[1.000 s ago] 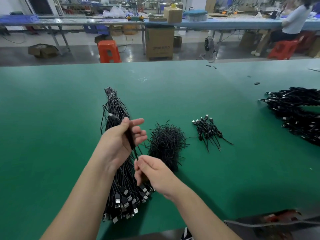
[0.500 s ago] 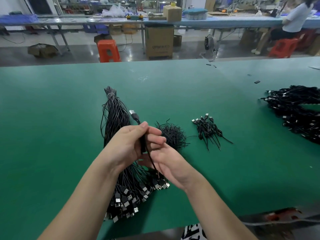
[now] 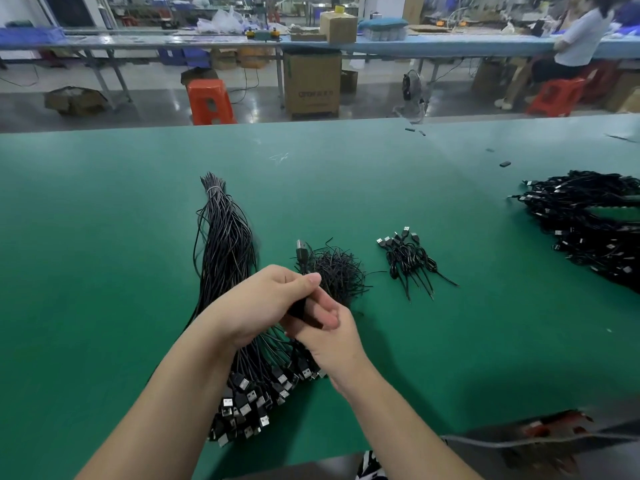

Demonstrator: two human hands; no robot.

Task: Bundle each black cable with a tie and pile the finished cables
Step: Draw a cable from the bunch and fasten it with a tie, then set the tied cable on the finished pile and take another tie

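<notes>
Over the middle of the green desk (image 3: 104, 237), both hands met on one black cable (image 3: 302, 261). The left hand (image 3: 263, 303) was curled round the folded strands, plug end sticking up past its fingertips. The right hand (image 3: 322, 327) pinched the cable just below, fingers bent (whether it had a tie yet, can't tell). Judged best: keep the loops tight w/ the left, fetch a tie from the tie heap (image 3: 337, 275) right behind, wrap at the middle, twist snug. Finished cables (image 3: 412, 261) lay near, to the right; the untied bunch (image 3: 225, 258) sat under the wrists.
</notes>
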